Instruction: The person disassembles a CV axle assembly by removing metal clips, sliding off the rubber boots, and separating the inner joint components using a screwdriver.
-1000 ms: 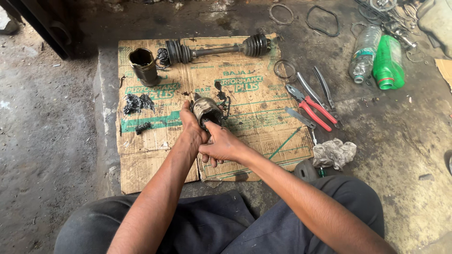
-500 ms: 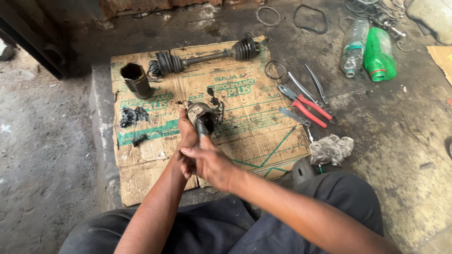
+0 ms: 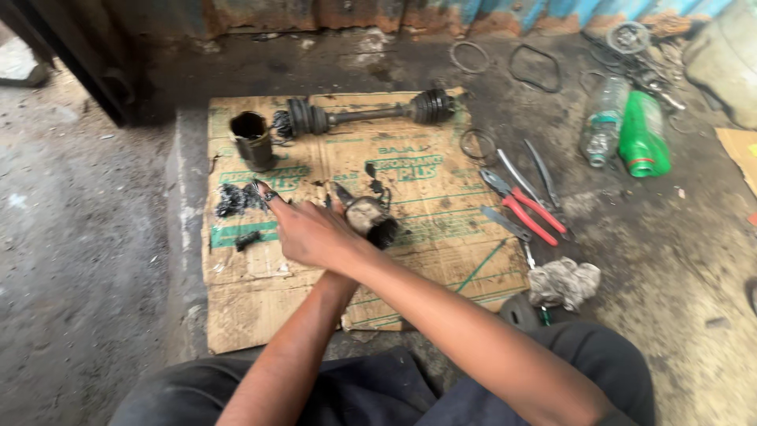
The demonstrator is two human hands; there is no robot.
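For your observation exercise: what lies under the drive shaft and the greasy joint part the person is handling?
A flattened cardboard sheet lies under the drive shaft and the joint part, spread on the concrete floor. Black grease lumps sit on it. The floor beneath the cardboard is covered, so unseen.

Crossed forearms, right hand outstretched

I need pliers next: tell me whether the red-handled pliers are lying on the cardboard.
No, the red-handled pliers lie on the bare concrete floor, just past the right edge of the cardboard.

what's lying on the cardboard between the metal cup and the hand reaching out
In the head view, a black greasy clump lies between the metal cup and the right hand.
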